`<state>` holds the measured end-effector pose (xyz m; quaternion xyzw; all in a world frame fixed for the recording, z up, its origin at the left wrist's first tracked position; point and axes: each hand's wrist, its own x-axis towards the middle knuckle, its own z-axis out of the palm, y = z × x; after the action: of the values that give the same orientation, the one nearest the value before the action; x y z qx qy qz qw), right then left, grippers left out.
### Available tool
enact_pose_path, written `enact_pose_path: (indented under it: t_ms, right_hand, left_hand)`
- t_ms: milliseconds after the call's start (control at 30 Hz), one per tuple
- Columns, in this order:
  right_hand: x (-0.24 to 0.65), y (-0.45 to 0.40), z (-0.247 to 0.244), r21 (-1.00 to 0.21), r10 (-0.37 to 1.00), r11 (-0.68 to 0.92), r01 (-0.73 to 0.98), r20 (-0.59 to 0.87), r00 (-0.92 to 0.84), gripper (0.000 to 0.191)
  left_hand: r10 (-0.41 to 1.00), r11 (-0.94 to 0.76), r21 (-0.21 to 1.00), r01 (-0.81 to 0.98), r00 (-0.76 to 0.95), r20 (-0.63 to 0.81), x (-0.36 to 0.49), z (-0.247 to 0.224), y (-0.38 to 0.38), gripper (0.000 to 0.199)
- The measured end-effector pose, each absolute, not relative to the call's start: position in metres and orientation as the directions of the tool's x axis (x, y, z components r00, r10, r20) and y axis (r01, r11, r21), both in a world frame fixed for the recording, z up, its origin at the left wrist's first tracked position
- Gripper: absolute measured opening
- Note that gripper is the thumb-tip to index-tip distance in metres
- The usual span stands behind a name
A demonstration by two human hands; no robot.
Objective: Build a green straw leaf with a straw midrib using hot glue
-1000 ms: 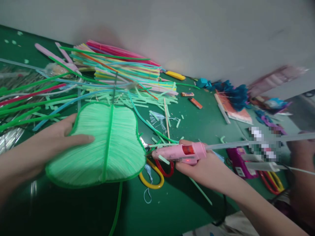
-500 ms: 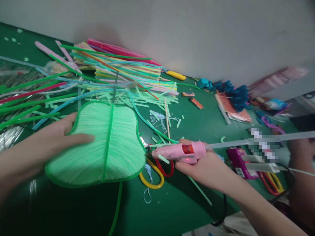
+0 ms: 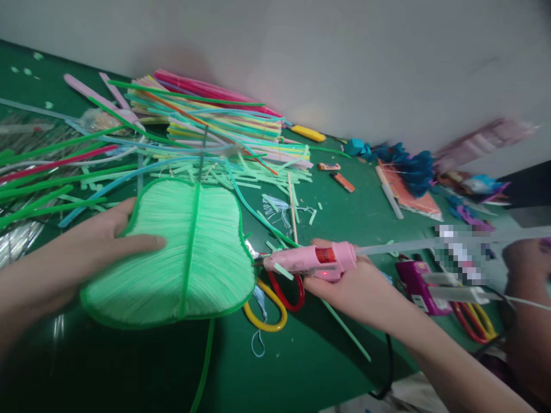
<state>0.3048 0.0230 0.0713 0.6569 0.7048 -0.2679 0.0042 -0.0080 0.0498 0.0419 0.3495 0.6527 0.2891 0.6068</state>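
Observation:
My left hand (image 3: 107, 244) grips the left side of a pale green leaf-shaped panel (image 3: 219, 246), thumb lying across its top face. A dark green pipe-cleaner edging runs round the panel and a rib of the same green crosses its middle. In my right hand (image 3: 348, 287) is a pink hot glue gun (image 3: 310, 261), with a long translucent glue stick (image 3: 400, 246) sticking out of its back. The nozzle is at the panel's right edge; whether it touches, I cannot tell. Scissors with a yellow and a red handle loop (image 3: 283, 321) lie partly under the panel and gun.
Bundled coloured pipe cleaners (image 3: 224, 123) and pale green cut pieces lie behind the panel. A yellow cutter (image 3: 307, 133), a lighter (image 3: 343, 182) and a blue tassel (image 3: 278, 207) are farther right. A purple power adapter (image 3: 419, 284) with white plugs sits near another person's arm (image 3: 527, 298).
The glue gun and my right hand have shifted slightly left, toward the panel's edge. The left hand and panel are almost unmoved.

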Motion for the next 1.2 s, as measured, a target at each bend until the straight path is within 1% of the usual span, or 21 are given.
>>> enact_pose_path:
  t_ms: [133,233,500,600,700,800,900,1000,1100,1200]
  right_hand:
    - [0.302,0.026,0.071,-0.364,0.938,0.042,0.930,-0.306,-0.162,0.008]
    - [0.301,0.027,0.070,-0.361,0.944,0.070,0.930,-0.278,-0.179,0.008]
    - [0.302,0.026,0.074,-0.342,0.931,-0.021,0.940,-0.348,-0.106,0.006]
    - [0.302,0.026,0.072,-0.373,0.931,-0.041,0.927,-0.350,-0.100,0.004]
    - [0.301,0.027,0.070,-0.405,0.939,0.013,0.914,-0.309,-0.150,0.007]
    - [0.298,0.029,0.069,-0.414,0.946,0.056,0.909,-0.270,-0.181,0.006]
    - [0.297,0.032,0.067,-0.382,0.951,0.056,0.922,-0.260,-0.165,0.003]
    - [0.298,0.033,0.063,-0.326,0.957,0.072,0.943,-0.245,-0.157,0.008]
    - [0.299,0.036,0.061,-0.269,0.951,0.121,0.955,-0.243,-0.189,0.010]
    - [0.298,0.038,0.060,-0.236,0.947,0.133,0.963,-0.258,-0.194,0.013]
  left_hand:
    - [0.805,0.591,0.798,0.119,-0.028,-0.592,-0.007,0.042,0.051,0.090]
    - [0.807,0.589,0.799,0.121,-0.033,-0.590,-0.006,0.042,0.051,0.090]
    - [0.811,0.583,0.806,0.105,-0.023,-0.584,-0.010,0.041,0.049,0.089]
    - [0.807,0.590,0.803,0.086,-0.019,-0.591,-0.009,0.043,0.049,0.090]
    - [0.800,0.600,0.797,0.072,-0.030,-0.599,-0.007,0.045,0.049,0.094]
    - [0.800,0.600,0.797,0.070,-0.040,-0.598,-0.005,0.045,0.049,0.093]
    - [0.802,0.598,0.798,0.079,-0.041,-0.596,-0.005,0.045,0.049,0.091]
    - [0.794,0.608,0.791,0.074,-0.047,-0.606,-0.003,0.046,0.050,0.092]
    - [0.783,0.621,0.780,0.076,-0.057,-0.619,-0.003,0.046,0.051,0.093]
    - [0.790,0.612,0.786,0.082,-0.053,-0.610,-0.004,0.046,0.051,0.091]
